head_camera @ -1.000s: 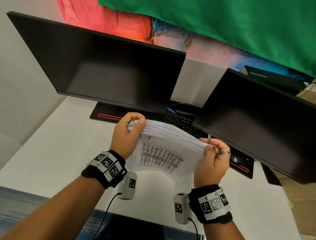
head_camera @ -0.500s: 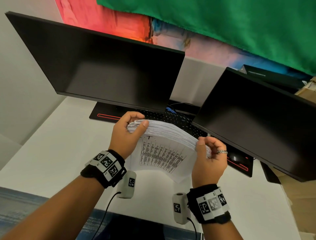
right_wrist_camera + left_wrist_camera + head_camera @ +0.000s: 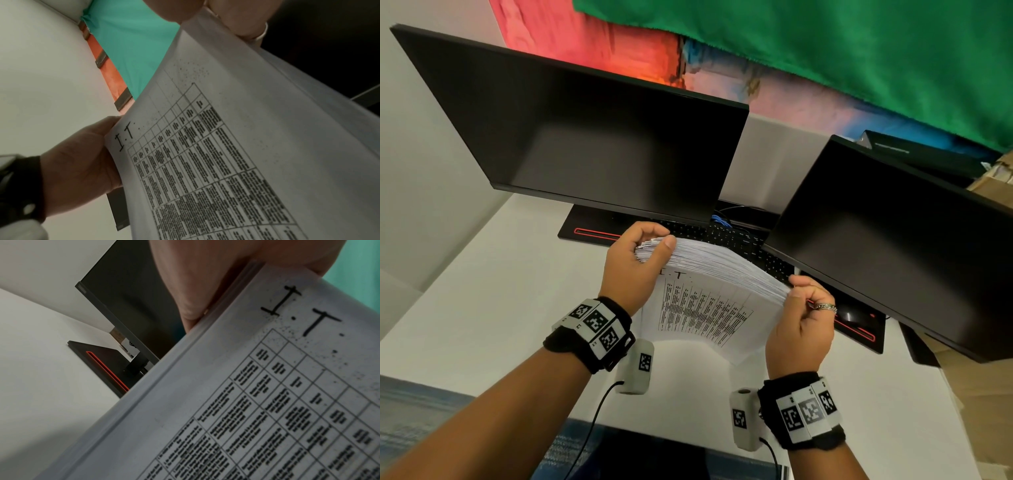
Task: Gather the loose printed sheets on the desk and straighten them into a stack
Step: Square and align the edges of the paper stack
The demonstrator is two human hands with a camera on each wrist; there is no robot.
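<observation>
A thick stack of printed sheets (image 3: pixel 709 298) stands on edge above the white desk (image 3: pixel 482 291), bowed between both hands. Its near face carries a printed table and a handwritten "I.T." (image 3: pixel 287 386) (image 3: pixel 216 162). My left hand (image 3: pixel 633 263) grips the stack's left end, thumb over the top edge. My right hand (image 3: pixel 799 318), wearing a ring, grips the right end with curled fingers. In the right wrist view the left hand (image 3: pixel 82 162) shows behind the sheet's far corner.
Two dark monitors (image 3: pixel 599 137) (image 3: pixel 900 240) hang close over the desk, a black keyboard (image 3: pixel 739 240) under them. A red-trimmed black mat (image 3: pixel 592 229) lies at the back. A mouse (image 3: pixel 852 317) sits right of the stack. Cardboard boxes (image 3: pixel 993 394) stand at the right edge.
The stack stays held in the same place. My right hand has shifted its grip slightly along the right end; the left thumb has resettled on the top edge.
</observation>
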